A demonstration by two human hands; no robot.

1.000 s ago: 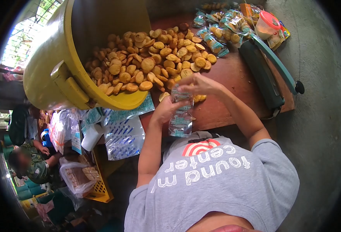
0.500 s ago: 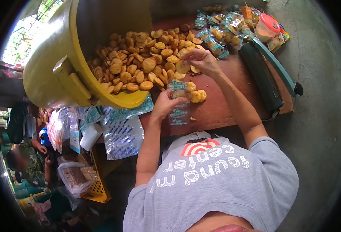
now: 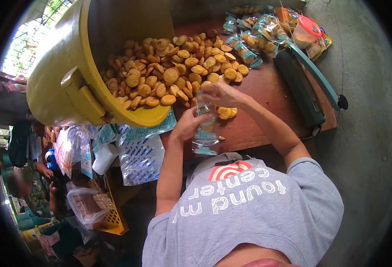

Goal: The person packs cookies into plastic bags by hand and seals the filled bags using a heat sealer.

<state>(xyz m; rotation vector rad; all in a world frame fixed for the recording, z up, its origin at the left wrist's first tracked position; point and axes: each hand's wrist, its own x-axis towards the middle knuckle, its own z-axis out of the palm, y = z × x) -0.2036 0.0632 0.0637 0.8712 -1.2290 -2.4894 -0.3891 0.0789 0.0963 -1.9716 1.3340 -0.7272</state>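
Note:
A clear plastic bag with teal print (image 3: 206, 135) hangs upright in my left hand (image 3: 188, 123), whose thumb and fingers are closed on its side. My right hand (image 3: 225, 95) is at the bag's top, fingers pinched on a round golden cookie (image 3: 205, 84), partly hidden by the fingers. Just beside the bag, a few loose cookies (image 3: 226, 113) lie on the reddish table (image 3: 253, 129). A large heap of cookies (image 3: 171, 74) spills from a yellow tub (image 3: 56, 84) lying on its side, just beyond my hands.
Filled, printed packets (image 3: 249, 40) are piled at the back, near a red-lidded container (image 3: 306, 32). A sealer with a teal arm (image 3: 300, 84) lies at the right edge. Printed plastic sheets (image 3: 141, 158) hang over the left edge. Another person (image 3: 38, 189) is at far left.
My right hand has come down and left from the heap to the bag's mouth with the cookie. The bag has shifted slightly lower in view. My left hand stays nearly in place.

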